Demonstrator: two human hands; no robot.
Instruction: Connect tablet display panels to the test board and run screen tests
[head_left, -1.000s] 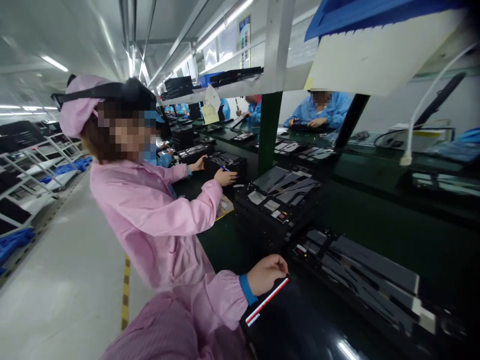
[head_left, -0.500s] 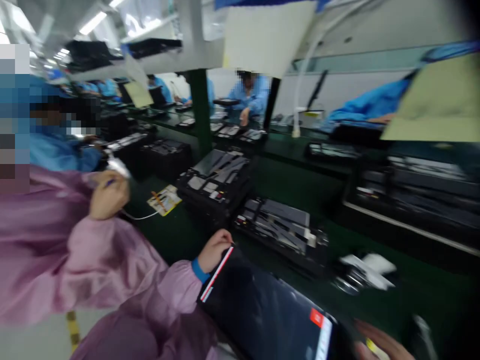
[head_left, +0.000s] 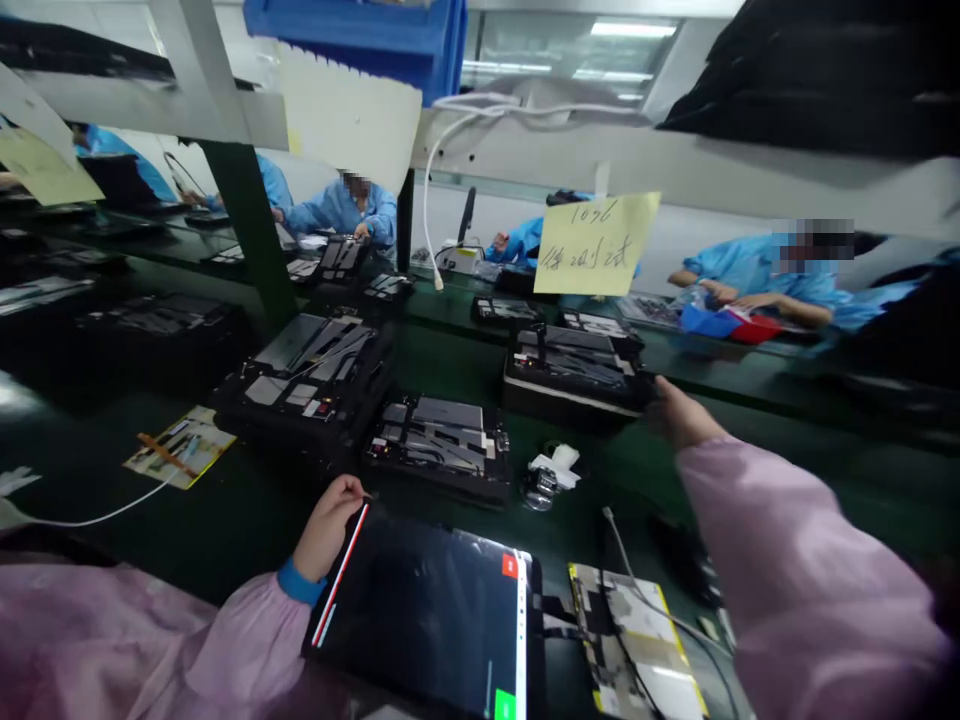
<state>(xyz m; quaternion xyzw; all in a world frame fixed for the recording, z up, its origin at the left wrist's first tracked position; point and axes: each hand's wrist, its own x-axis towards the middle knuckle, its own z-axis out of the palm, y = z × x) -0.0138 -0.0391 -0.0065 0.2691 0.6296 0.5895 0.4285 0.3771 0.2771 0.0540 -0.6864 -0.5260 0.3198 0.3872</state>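
Fingers of our left hand [head_left: 328, 525] pinch the black tablet's [head_left: 431, 610] far-left corner at the bench's near edge; our right hand [head_left: 679, 412] grips a loaded tray's [head_left: 574, 365] corner mid-bench.

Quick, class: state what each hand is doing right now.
Left hand: closed on the tablet corner.
Right hand: touching the tray; grip cannot be told.

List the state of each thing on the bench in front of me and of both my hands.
Left hand: gripping the tablet's left edge.
Tablet: lying flat, screen dark, red and green marks on its right strip.
Right hand: reaching out, touching the stack of opened devices.
Opened device: back uncovered, insides showing.
Yellow note: hanging from the shelf.
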